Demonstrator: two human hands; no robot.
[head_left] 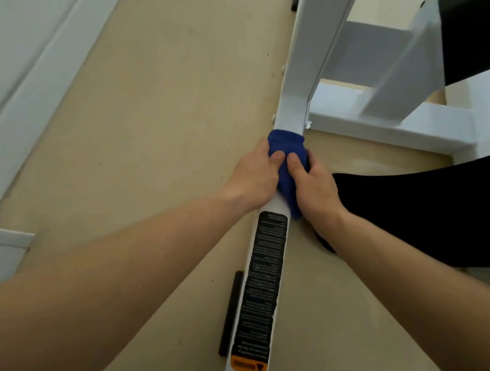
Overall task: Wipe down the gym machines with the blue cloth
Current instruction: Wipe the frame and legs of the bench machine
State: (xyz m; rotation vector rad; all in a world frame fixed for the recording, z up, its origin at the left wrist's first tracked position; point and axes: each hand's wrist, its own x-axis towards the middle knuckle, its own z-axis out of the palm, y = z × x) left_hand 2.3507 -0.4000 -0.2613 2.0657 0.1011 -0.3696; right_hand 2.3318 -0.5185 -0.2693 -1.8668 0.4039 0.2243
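We are mid-wipe on the white frame bar (290, 114) of a gym machine: our left hand (255, 176) and right hand (313, 186) both clutch the blue cloth (286, 150) wrapped over it. Next, we judge, comes sliding the cloth along toward the crossbeam joint (364, 128). Beige floor (171, 102) below, white wall (18, 25) alongside.

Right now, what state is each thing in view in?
blue cloth: wrapped over the white beam, held by both hands.
left hand: grips cloth on beam's left side.
right hand: grips cloth on beam's right side.
warning label: stuck on beam, uncovered, below the cloth.
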